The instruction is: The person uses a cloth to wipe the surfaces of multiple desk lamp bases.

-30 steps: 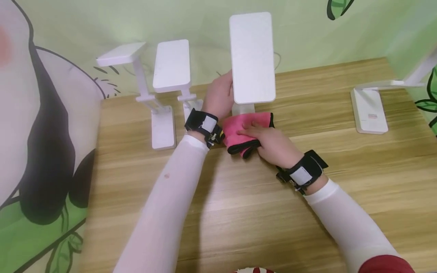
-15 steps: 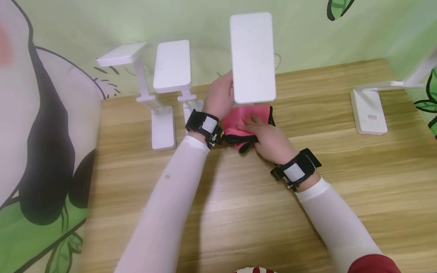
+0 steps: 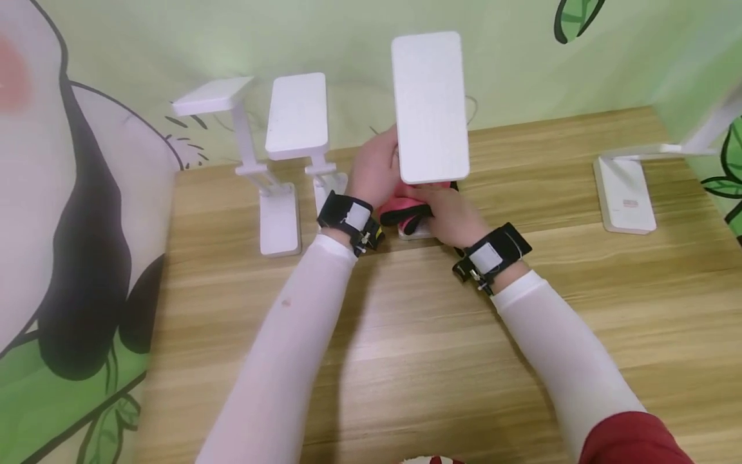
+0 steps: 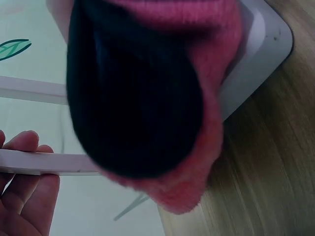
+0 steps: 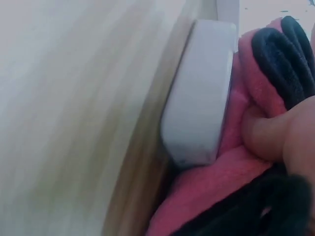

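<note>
A white desk lamp [image 3: 431,109] stands in the middle of the table in the head view, its flat head raised over both hands. My left hand [image 3: 373,167] grips one pale bar of the lamp's arm; in the left wrist view its fingers [image 4: 42,196] wrap round that bar. A pink cloth [image 3: 399,211] with black edging lies bunched on the lamp's base [image 5: 202,93]. My right hand [image 3: 458,216] holds the cloth against the base, the thumb [image 5: 266,132] pressed into its folds. The lamp's head hides some right fingertips from above.
Two more white lamps, the farther left lamp [image 3: 278,219] and its neighbour [image 3: 298,116], stand close to my left hand. Another lamp [image 3: 626,193] stands at the right. A painted wall [image 3: 522,71] borders the wooden table [image 3: 406,361] at the back.
My right hand has moved farther back with the cloth, partly under the lamp's head. The front of the lamp's base now shows. My left hand stays at the lamp's arm.
</note>
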Motion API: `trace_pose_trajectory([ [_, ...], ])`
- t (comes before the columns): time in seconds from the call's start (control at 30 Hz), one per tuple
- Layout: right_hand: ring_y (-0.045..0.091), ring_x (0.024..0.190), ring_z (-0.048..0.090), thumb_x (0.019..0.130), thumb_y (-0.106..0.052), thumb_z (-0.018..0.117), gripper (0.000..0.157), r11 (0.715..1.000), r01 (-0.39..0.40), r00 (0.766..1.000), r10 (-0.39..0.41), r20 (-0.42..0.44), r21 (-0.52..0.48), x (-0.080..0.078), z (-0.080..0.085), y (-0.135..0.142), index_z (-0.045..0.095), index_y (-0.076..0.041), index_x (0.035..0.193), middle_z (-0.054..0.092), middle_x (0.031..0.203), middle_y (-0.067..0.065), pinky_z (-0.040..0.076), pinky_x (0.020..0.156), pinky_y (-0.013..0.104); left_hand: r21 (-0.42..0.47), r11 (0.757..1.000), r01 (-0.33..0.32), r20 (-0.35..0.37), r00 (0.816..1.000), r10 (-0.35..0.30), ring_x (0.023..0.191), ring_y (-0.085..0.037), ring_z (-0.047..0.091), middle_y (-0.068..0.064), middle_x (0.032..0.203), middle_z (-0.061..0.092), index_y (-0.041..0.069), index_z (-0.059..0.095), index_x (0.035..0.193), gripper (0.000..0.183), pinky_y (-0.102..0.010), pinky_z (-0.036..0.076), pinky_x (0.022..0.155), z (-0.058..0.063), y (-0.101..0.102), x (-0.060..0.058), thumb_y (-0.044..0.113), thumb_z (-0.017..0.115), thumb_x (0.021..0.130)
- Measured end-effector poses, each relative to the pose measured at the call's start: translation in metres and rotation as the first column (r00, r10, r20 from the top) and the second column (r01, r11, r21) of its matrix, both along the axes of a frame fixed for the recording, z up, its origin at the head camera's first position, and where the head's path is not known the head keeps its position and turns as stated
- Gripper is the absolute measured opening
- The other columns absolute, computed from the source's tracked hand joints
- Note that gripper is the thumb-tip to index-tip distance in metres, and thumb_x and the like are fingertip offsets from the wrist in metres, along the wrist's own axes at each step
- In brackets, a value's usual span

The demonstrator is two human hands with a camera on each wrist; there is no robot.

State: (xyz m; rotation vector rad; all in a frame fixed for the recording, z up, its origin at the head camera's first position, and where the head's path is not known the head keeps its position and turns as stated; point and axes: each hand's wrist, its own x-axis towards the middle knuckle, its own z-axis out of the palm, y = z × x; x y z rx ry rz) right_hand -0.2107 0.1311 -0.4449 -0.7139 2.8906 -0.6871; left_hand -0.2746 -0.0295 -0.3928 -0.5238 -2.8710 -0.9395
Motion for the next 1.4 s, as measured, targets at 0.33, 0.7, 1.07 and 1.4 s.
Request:
trace_pose_trajectory([
  [0.33,0.026,0.14,0.028,0.078,0.007,0.047,0.067,0.999,-0.008,1.0,0.008,0.005,0.052,0.055,-0.001,0.011,0.05,-0.029,0.135,0.034,0.151,0.007,0.045,0.098,0.05,0.021,1.0,-0.005,0.022,1.0,0.005,0.123,-0.014,0.052,0.0,0.132,0.059,0.023,0.048,0.135,0.037,-0.03,0.041,0.104,0.0,0.0,0.001,0.017,0.036,0.1],
  [0.7,0.027,0.125,0.048,0.08,-0.001,0.057,0.063,0.998,0.001,1.0,0.001,0.02,-0.067,0.001,-0.006,0.0,0.048,-0.027,0.137,0.049,0.142,0.006,0.042,0.101,0.046,0.015,1.0,-0.011,-0.002,1.0,0.011,0.12,-0.017,0.054,-0.001,0.129,0.062,0.021,0.054,0.128,0.033,-0.032,0.043,0.102,-0.002,-0.001,0.001,0.022,0.037,0.1],
  [1.07,0.027,0.143,0.022,0.08,0.001,0.051,0.066,0.999,0.033,0.999,-0.034,0.014,0.02,0.028,-0.009,0.0,0.043,-0.027,0.14,0.033,0.152,0.005,0.038,0.105,0.051,0.051,0.999,-0.021,0.02,1.0,0.02,0.12,-0.016,0.055,-0.001,0.128,0.062,0.02,0.054,0.127,0.032,-0.032,0.044,0.101,-0.001,0.0,0.002,0.02,0.038,0.1],
  [1.4,0.029,0.143,0.021,0.071,0.012,0.049,0.078,1.0,-0.003,1.0,0.003,0.025,0.002,0.075,-0.001,-0.001,0.046,-0.029,0.137,0.032,0.152,0.006,0.037,0.107,0.049,0.06,0.998,-0.024,0.012,1.0,0.024,0.12,-0.014,0.055,-0.001,0.128,0.062,0.021,0.055,0.127,0.033,-0.031,0.044,0.101,-0.001,-0.006,0.001,0.026,0.035,0.101],
])
